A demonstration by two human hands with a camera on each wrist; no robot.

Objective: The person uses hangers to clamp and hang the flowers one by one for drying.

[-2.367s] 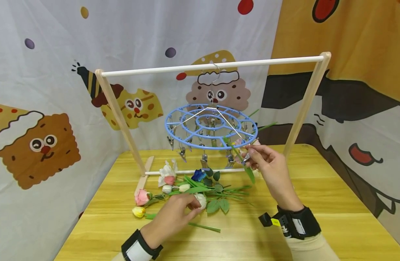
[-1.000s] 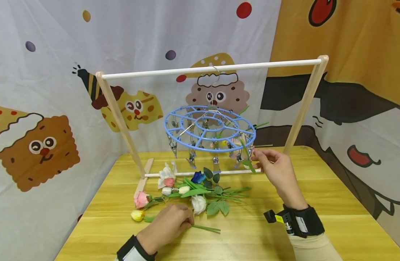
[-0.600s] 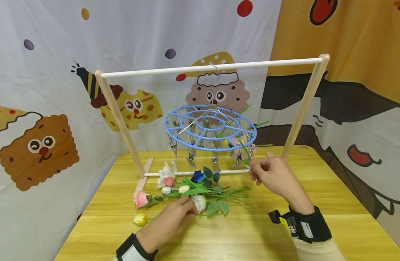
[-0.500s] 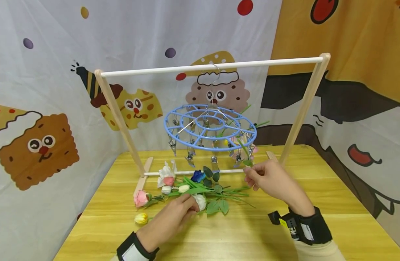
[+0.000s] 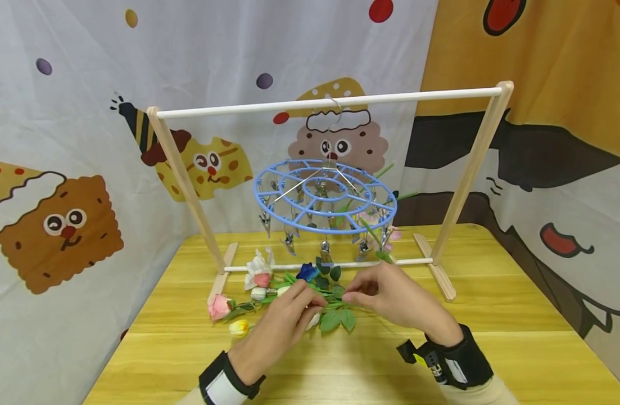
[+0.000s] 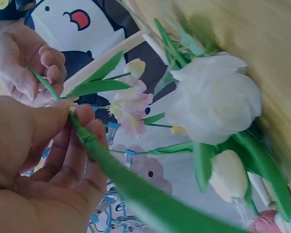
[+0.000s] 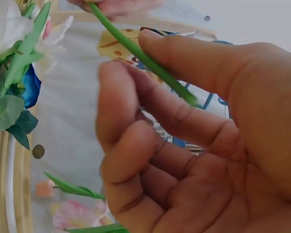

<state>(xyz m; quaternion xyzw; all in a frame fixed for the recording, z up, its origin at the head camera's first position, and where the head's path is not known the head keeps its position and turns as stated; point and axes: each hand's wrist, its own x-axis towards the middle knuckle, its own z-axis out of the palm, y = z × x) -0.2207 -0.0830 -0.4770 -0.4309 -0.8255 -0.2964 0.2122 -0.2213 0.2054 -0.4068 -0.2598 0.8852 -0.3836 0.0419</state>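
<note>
My left hand (image 5: 284,320) pinches the green stem (image 6: 136,189) of a yellow tulip (image 5: 239,328), lifted just above the table. In the right wrist view, the free end of that stem (image 7: 140,56) runs into the gap between the thumb and forefinger of my right hand (image 5: 398,298). Those fingers are bent but do not visibly close on it. Behind both hands hangs a round blue clip hanger (image 5: 325,229) with several metal clips (image 5: 325,253). Pink flowers (image 5: 389,239) hang upside down at its right side. A white rose (image 6: 216,97) lies by my left hand, mostly hidden in the head view.
Several loose artificial flowers lie on the wooden table (image 5: 492,337): a pink rose (image 5: 219,307), a blue flower (image 5: 307,272) and a white one (image 5: 259,269). A wooden frame (image 5: 173,163) with a white top bar (image 5: 249,108) carries the hanger. A printed curtain (image 5: 213,50) stands behind.
My right hand has let go of a hanging flower at the hanger's right side and moved left and down. My left hand has picked up the yellow tulip and shifted it rightward.
</note>
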